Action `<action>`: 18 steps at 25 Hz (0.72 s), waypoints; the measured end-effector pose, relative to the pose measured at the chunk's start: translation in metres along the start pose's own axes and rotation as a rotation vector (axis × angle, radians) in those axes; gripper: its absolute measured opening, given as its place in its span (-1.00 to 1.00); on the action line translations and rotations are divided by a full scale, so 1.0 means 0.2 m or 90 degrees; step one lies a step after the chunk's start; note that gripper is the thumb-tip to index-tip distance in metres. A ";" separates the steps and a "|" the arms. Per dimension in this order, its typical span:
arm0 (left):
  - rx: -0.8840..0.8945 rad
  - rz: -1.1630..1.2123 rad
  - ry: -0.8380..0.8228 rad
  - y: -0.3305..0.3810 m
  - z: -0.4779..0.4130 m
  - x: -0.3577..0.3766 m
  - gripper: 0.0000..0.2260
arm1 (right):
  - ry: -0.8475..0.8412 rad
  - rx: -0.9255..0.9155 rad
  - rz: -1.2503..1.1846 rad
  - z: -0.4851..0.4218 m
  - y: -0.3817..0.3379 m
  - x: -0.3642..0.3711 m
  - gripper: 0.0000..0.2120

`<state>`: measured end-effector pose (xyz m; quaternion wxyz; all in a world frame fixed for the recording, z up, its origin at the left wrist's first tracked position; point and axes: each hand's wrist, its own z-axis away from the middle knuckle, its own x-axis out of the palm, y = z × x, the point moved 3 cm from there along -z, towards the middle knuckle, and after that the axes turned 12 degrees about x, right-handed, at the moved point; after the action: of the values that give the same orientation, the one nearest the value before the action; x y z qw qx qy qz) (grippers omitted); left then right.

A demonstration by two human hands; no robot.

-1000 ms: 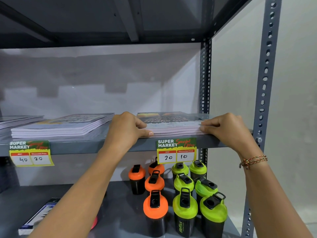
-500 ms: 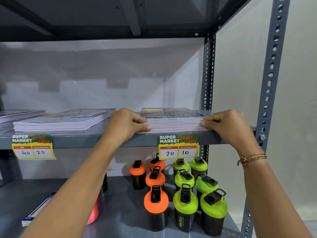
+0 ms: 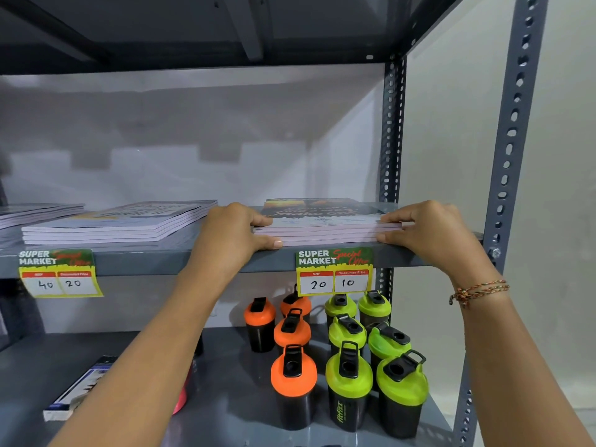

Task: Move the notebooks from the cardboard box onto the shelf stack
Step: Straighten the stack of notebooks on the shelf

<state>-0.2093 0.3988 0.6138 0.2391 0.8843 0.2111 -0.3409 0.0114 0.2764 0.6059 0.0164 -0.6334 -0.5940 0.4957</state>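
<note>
A small stack of notebooks (image 3: 325, 225) with pale page edges and a dark printed cover lies on the grey metal shelf (image 3: 161, 258), at its right end. My left hand (image 3: 232, 233) clasps the stack's left side, thumb under, fingers on top. At the stack's right side my right hand (image 3: 429, 233) grips in the same way. To the left sits a second notebook stack (image 3: 113, 224), and a third (image 3: 35, 212) shows at the frame's left edge. The cardboard box is out of sight.
Price tags (image 3: 333, 274) (image 3: 59, 274) hang from the shelf's front lip. Below stand several shaker bottles, orange-lidded (image 3: 293, 379) and green-lidded (image 3: 350, 382). A flat box (image 3: 77, 388) lies at lower left. Perforated uprights (image 3: 509, 150) (image 3: 392, 130) frame the right side; another shelf hangs overhead.
Both hands stay clamped on the right stack's sides, with hardly any shift. The view has drifted a little, so the shelf sits slightly lower in the frame than half a second ago.
</note>
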 end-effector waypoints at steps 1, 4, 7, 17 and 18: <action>0.001 0.001 -0.003 -0.01 0.00 0.00 -0.55 | -0.003 0.001 0.005 -0.01 0.00 0.00 -0.69; 0.000 0.019 0.000 -0.03 -0.02 0.00 -0.56 | -0.011 -0.002 0.019 -0.03 -0.01 0.02 -0.68; 0.004 0.030 0.010 -0.04 -0.02 0.00 -0.57 | -0.015 -0.006 0.021 -0.04 -0.02 0.01 -0.68; -0.025 0.084 0.119 -0.05 0.05 0.01 -0.60 | 0.021 -0.005 -0.024 0.03 -0.02 0.01 -0.69; -0.032 0.085 0.127 -0.05 0.05 0.01 -0.59 | 0.021 -0.001 -0.026 0.02 -0.02 0.01 -0.69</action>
<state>-0.2182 0.4013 0.6039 0.2610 0.9198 0.1827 -0.2292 0.0052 0.2761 0.6047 0.0353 -0.6292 -0.6068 0.4843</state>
